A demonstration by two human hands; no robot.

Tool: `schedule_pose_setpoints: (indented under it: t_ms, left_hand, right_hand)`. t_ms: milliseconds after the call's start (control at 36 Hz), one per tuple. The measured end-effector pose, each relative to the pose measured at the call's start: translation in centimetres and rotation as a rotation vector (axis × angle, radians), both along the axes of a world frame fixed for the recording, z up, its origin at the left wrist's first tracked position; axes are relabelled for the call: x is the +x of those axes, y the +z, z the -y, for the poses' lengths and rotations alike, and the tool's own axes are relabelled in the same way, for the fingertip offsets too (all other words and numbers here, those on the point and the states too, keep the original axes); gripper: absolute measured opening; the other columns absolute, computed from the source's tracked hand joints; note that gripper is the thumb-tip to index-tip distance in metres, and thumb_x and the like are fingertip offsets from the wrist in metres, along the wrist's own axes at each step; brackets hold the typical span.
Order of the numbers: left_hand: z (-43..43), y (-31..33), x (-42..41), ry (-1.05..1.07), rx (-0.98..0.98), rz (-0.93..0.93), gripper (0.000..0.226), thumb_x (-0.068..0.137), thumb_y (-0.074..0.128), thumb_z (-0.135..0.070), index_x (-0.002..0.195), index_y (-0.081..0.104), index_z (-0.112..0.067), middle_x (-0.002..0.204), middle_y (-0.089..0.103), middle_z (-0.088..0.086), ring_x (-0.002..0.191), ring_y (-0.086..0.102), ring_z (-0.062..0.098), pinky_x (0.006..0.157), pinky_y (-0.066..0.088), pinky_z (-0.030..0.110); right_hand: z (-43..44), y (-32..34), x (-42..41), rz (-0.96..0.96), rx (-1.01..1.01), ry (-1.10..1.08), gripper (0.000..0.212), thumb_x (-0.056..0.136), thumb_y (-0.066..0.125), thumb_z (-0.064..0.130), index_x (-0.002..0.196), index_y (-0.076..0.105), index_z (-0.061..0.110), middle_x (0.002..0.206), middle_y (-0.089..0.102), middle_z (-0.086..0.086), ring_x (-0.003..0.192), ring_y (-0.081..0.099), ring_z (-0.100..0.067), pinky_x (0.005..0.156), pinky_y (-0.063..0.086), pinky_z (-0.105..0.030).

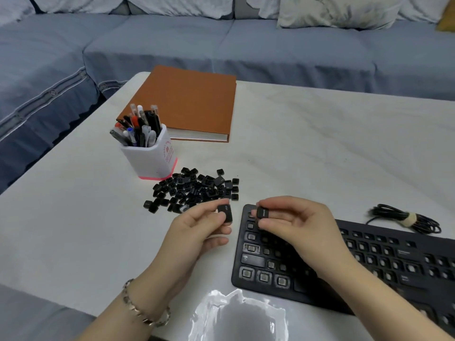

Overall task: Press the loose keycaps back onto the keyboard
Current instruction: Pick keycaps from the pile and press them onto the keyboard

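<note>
A black keyboard [384, 264] lies at the right of the white table, with most of its keys off and bare switch sockets showing. A pile of loose black keycaps [194, 189] lies on the table left of it, in front of the pen cup. My left hand [197, 232] pinches a wide black keycap [225, 212] marked Ctrl, just left of the keyboard's top left corner. My right hand [298, 225] pinches a smaller black keycap [262, 213] above the keyboard's upper left keys.
A white pen cup [151, 153] full of pens stands behind the pile. An orange-brown book [189, 102] lies further back. The keyboard's coiled cable [406, 219] lies at the right. A blue sofa runs behind the table. A shiny plastic sheet [236, 316] lies at the near edge.
</note>
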State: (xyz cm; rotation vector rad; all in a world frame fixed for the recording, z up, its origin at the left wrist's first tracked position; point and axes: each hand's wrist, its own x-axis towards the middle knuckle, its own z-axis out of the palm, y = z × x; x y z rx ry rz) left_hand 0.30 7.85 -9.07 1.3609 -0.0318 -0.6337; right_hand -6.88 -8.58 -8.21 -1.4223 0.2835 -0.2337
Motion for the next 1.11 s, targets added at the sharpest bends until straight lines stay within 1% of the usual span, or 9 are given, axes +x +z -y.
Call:
schedule_pose_setpoints:
  t_ms: [111, 194, 278, 389, 528, 694, 861, 1000, 1111]
  left_hand:
    - [0.8, 0.4, -1.0, -0.046, -0.030, -0.027, 0.027, 0.085, 0.055, -0.006, 0.084, 0.076, -0.023, 0.068, 0.067, 0.003, 0.063, 0.064, 0.007, 0.055, 0.052, 0.018]
    - [1.3, 0.3, -1.6, -0.081, -0.018, -0.026, 0.026, 0.082, 0.057, -0.010, 0.085, 0.075, -0.028, 0.070, 0.069, 0.004, 0.064, 0.064, 0.007, 0.057, 0.052, 0.018]
    - [1.8, 0.0, -2.2, -0.084, -0.015, -0.051, 0.020, 0.075, 0.061, -0.015, 0.087, 0.075, -0.023, 0.076, 0.070, 0.009, 0.065, 0.065, 0.010, 0.057, 0.053, 0.019]
    - [2.7, -0.3, -2.9, -0.087, 0.002, -0.058, 0.020, 0.082, 0.058, -0.009, 0.088, 0.075, -0.018, 0.075, 0.071, 0.009, 0.062, 0.064, 0.009, 0.054, 0.052, 0.018]
    - [4.1, -0.8, -3.9, -0.082, 0.074, -0.032, 0.020, 0.086, 0.057, -0.007, 0.082, 0.074, -0.018, 0.073, 0.071, 0.004, 0.063, 0.066, 0.009, 0.053, 0.052, 0.017]
    - [7.1, -2.1, -5.7, -0.158, 0.173, 0.039, 0.014, 0.085, 0.060, -0.005, 0.084, 0.070, -0.015, 0.069, 0.071, 0.002, 0.064, 0.067, 0.009, 0.053, 0.049, 0.014]
    - [11.2, -2.8, -7.6, -0.249, 0.197, 0.169, 0.018, 0.085, 0.058, 0.003, 0.084, 0.065, -0.014, 0.064, 0.062, 0.002, 0.052, 0.060, 0.003, 0.048, 0.047, 0.014]
    - [14.0, -3.6, -8.7, -0.331, 0.214, 0.270, 0.023, 0.085, 0.058, 0.003, 0.081, 0.065, -0.018, 0.065, 0.060, -0.002, 0.054, 0.059, 0.002, 0.052, 0.048, 0.014]
    - [15.2, -4.5, -9.1, -0.356, 0.253, 0.350, 0.026, 0.084, 0.060, 0.001, 0.080, 0.065, -0.024, 0.067, 0.061, -0.003, 0.056, 0.060, 0.003, 0.056, 0.047, 0.014]
  right_hand:
    - [0.5, 0.3, -1.2, 0.022, -0.064, -0.022, 0.041, 0.064, 0.073, -0.009, 0.077, 0.074, 0.030, 0.081, 0.073, 0.001, 0.072, 0.069, -0.011, 0.066, 0.051, -0.015]
    - [1.0, 0.5, -2.1, 0.017, -0.127, -0.018, 0.046, 0.064, 0.074, -0.007, 0.081, 0.073, 0.036, 0.085, 0.072, 0.006, 0.070, 0.067, -0.008, 0.067, 0.050, -0.013]
    - [1.6, 0.4, -3.0, 0.008, -0.200, -0.014, 0.046, 0.065, 0.075, -0.004, 0.082, 0.072, 0.039, 0.086, 0.071, 0.009, 0.069, 0.066, -0.006, 0.067, 0.050, -0.013]
    - [2.5, 0.1, -4.1, 0.035, -0.289, -0.023, 0.043, 0.066, 0.074, -0.007, 0.078, 0.072, 0.034, 0.083, 0.065, -0.002, 0.066, 0.061, -0.005, 0.064, 0.049, -0.013]
    - [3.9, -1.1, -5.8, -0.021, -0.318, -0.042, 0.038, 0.065, 0.075, -0.008, 0.082, 0.069, 0.025, 0.086, 0.058, -0.002, 0.062, 0.059, -0.002, 0.065, 0.048, -0.010]
    - [7.2, -2.7, -9.0, -0.159, -0.563, -0.133, 0.033, 0.059, 0.082, 0.003, 0.071, 0.070, 0.032, 0.064, 0.051, 0.008, 0.055, 0.049, -0.004, 0.056, 0.038, -0.009]
    - [11.2, -3.3, -12.9, -0.245, -0.481, -0.234, 0.032, 0.063, 0.076, -0.009, 0.073, 0.070, 0.021, 0.077, 0.056, 0.000, 0.059, 0.053, -0.001, 0.057, 0.044, -0.008]
    - [15.4, -3.2, -15.6, -0.332, -0.581, -0.352, 0.024, 0.068, 0.075, -0.001, 0.085, 0.072, 0.015, 0.075, 0.062, 0.002, 0.060, 0.056, 0.005, 0.059, 0.040, -0.001]
    - [18.4, -3.7, -16.6, -0.387, -0.732, -0.438, 0.025, 0.069, 0.077, 0.007, 0.089, 0.070, 0.020, 0.073, 0.063, 0.013, 0.065, 0.058, 0.008, 0.064, 0.037, 0.002]
